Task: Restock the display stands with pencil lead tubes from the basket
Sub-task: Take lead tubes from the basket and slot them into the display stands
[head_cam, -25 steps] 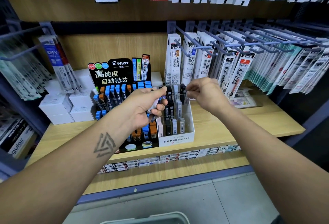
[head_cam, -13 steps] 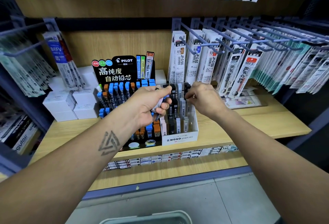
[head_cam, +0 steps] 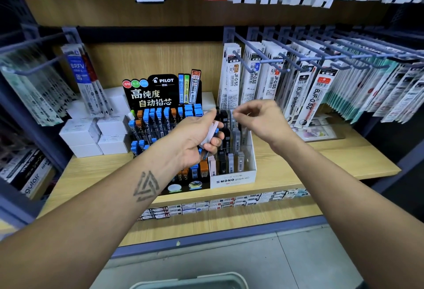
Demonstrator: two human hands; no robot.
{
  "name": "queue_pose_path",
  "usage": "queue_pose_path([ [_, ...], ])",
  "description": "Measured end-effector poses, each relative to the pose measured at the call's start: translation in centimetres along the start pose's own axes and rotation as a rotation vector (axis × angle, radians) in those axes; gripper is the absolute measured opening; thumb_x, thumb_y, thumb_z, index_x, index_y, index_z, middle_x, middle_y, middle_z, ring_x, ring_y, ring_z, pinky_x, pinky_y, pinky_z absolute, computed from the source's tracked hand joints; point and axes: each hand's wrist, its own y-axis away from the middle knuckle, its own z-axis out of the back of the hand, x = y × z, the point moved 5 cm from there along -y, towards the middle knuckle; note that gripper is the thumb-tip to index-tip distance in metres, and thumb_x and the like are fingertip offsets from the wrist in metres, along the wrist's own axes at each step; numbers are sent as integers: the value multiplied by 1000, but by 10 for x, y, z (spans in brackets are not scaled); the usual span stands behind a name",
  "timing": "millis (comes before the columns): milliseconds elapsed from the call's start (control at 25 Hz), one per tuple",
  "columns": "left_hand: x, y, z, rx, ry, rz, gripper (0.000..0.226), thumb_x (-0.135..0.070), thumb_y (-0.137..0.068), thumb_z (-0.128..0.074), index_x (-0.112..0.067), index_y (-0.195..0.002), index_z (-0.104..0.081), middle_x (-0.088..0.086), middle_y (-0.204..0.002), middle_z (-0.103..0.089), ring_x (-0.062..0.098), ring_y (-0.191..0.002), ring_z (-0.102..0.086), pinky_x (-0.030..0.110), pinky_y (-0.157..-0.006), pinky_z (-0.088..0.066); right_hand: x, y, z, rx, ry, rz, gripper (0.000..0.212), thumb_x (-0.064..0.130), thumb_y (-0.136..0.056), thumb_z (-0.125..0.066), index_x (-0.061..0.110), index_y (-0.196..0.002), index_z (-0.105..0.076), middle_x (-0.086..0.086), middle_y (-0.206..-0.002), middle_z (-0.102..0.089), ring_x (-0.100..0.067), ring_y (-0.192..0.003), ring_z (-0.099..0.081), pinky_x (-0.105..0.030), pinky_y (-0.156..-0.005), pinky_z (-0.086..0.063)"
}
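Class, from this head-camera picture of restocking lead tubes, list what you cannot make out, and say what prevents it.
- Right hand, head view: motion blur hides whether its fingertips pinch anything.
- Tubes in the left hand: their number, covered by curled fingers.
- Basket: cut off by the bottom edge; contents unseen.
- Shelf-edge price labels: print too small.
- Lower Pilot stand rows: hidden behind the left forearm.

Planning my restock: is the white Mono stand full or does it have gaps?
It has gaps. The white Mono stand shows empty space between its front and back rows of tubes.

lead tubes (head_cam: 210, 138) bunched, upright in stands (head_cam: 232, 179)
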Motion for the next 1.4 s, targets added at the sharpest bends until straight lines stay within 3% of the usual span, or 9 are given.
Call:
queue_pose_path([
  [80,0,3,-1,2,23,-3,35,-38,-107,-45,-5,-100,-54,10,-60,-50,12,-39,-38,15,-31,-24,21,13,-17,202,-254,-7,15,14,-87,-77,6,-100,-76,-6,-86,-74,-11,-74,-64,-27,-71,-52],
  [160,-1,6,-2,-10,26,-14,32,-37,-108,-41,-7,-101,-50,9,-57,-46,13,-38,-36,14,-32,-22,34,23,-32,336,-275,11,24,12,-84,-79,1,-104,-74,-11,-89,-73,-14,-78,-65,-26,-76,-54],
  [360,-1,12,2,15,-25,-10,35,-40,-108,-38,-8,-116,-50,10,-57,-49,13,-37,-37,14,-33,-23,34,21,-34,341,-397,-75,22,-5,-78,-78,-2,-98,-70,-13,-83,-68,-17,-70,-64,-23,-69,-53],
  [600,-5,15,10,141,9,17,25,-32,-103,-55,-8,-99,-62,10,-69,-56,8,-38,-36,13,-31,-22,23,13,-22,273,-776,-231,17,-9,-85,-67,2,-98,-66,-14,-78,-70,-18,-68,-67,-21,-59,-56],
  [840,-11,11,20,49,70,-22,3,-4,-93,-65,-5,-96,-64,11,-74,-64,5,-40,-39,13,-32,-25,21,13,-24,320,-626,-144,18,-11,-83,-69,-8,-100,-69,-19,-89,-71,-23,-80,-72,-25,-76,-59],
  [1000,-14,9,21,-42,-9,-117,10,5,-89,-66,-3,-95,-66,19,-84,-70,7,-37,-41,15,-33,-25,19,7,-21,243,-564,-144,22,-15,-80,-70,-2,-98,-70,-19,-91,-70,-23,-84,-70,-27,-79,-60],
  [1160,-13,8,16,-107,-119,-188,13,8,-88,-68,-4,-90,-64,14,-75,-73,9,-39,-40,17,-36,-25,10,5,-11,173,-647,-242,20,-14,-83,-67,-2,-99,-72,-21,-91,-73,-25,-82,-72,-27,-74,-61],
  [1280,-8,7,7,-94,-105,-146,8,4,-92,-65,-3,-89,-64,16,-79,-68,9,-40,-40,15,-35,-24,9,-3,16,39,-407,-114,19,-11,-83,-71,1,-97,-71,-22,-91,-74,-26,-82,-74,-29,-73,-61],
  [1400,-8,4,3,-76,-76,-116,4,0,-95,-62,-1,-99,-61,17,-82,-66,8,-40,-39,15,-34,-24,6,-9,44,-108,-38,-27,16,-1,-80,-80,10,-88,-73,-9,-85,-74,-18,-75,-72,-22,-71,-59],
])
